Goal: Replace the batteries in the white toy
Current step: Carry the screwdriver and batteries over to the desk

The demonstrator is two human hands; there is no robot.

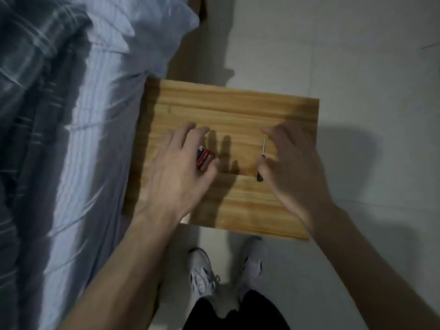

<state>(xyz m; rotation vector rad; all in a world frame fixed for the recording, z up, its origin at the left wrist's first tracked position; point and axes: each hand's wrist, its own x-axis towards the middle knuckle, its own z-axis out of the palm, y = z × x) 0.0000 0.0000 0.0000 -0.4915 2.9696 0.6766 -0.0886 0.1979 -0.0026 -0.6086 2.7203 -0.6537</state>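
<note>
My left hand [183,167] is spread, fingers loosely splayed over the left part of the wooden worktop [238,110], and under its fingers lies a small red pack of batteries [204,158], which I touch or nearly touch; I cannot tell whether I have hold of it, but no finger is curled round it. My right hand [292,167] is spread as well, fingers relaxed and bent a little, hanging over the right part of the worktop just beside a small screwdriver [261,160] with a thin metal shaft and a dark handle; my thumb is close to the handle, yet the tool lies flat on the wood and I am not gripping it. The white toy itself is nowhere in the frame, so I judge the task has hardly begun: the batteries and the tool are laid out, but no cover is off, no old cells are out, and all the real work is left. First the toy must be brought to the worktop. Outward from there, the bed [71,139] with its pale striped sheet and a grey checked blanket fills the left of the frame, pressed against the worktop's left edge. Below the worktop, at the bottom centre, my white sneakers [202,275] stand on the pale tiled floor [357,67]. Nothing lies between the two hands, only their shadows on the wood.
</note>
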